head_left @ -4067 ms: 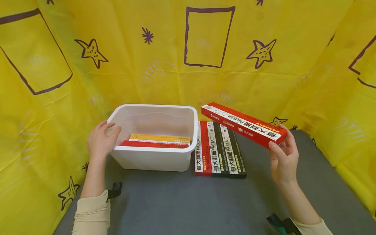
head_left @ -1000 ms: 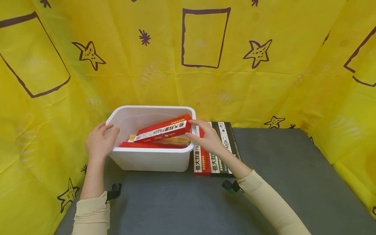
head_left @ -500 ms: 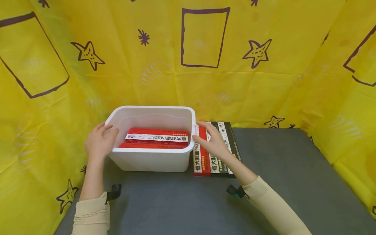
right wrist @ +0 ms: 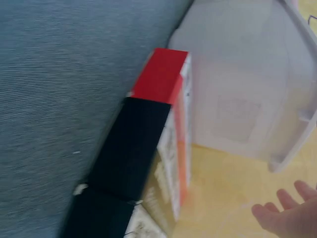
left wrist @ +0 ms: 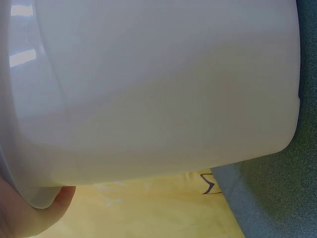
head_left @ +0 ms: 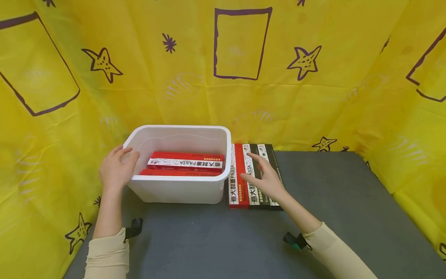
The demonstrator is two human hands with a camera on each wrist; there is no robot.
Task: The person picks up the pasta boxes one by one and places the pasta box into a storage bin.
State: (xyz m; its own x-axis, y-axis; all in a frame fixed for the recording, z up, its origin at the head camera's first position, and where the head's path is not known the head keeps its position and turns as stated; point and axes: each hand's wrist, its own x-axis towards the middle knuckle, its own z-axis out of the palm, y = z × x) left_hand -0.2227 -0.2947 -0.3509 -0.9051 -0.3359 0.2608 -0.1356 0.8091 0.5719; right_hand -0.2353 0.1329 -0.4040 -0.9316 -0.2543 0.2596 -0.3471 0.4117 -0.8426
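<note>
The head view is showing the whole scene: a white plastic bin (head_left: 181, 186) sitting at about 10 o'clock of the grey table (head_left: 216, 240), with a red pasta box (head_left: 186, 161) lying flat inside it on top of another red one. Just beside the bin at 3 o'clock, three more boxes are lying side by side: a red box (head_left: 238, 182) touching the bin wall and two black boxes (head_left: 265, 155) next to it. The left hand (head_left: 115, 170) is resting on the bin's left rim, fingers loosely spread over the edge. The right hand (head_left: 266, 178) is hovering over the row of boxes with fingers straight and apart, gripping nothing.

The left wrist view is showing only the bin's smooth, glossy outer wall (left wrist: 158, 89) with its rounded corner, and a bit of skin at 7 o'clock. The right wrist view, blurred, is showing the end faces of the red box (right wrist: 161, 77) and the black boxes (right wrist: 129, 153), square-cut cardboard, plus the fingertips (right wrist: 290, 218) at 5 o'clock.

Four seconds ago the right hand was holding the red pasta box in the air; a second ago it was tilting it into the bin; now the box is lying level and the hand is moving away toward 3 o'clock. The left hand is staying put.

The backdrop is a creased yellow cloth (head_left: 313, 97) with purple stars.
</note>
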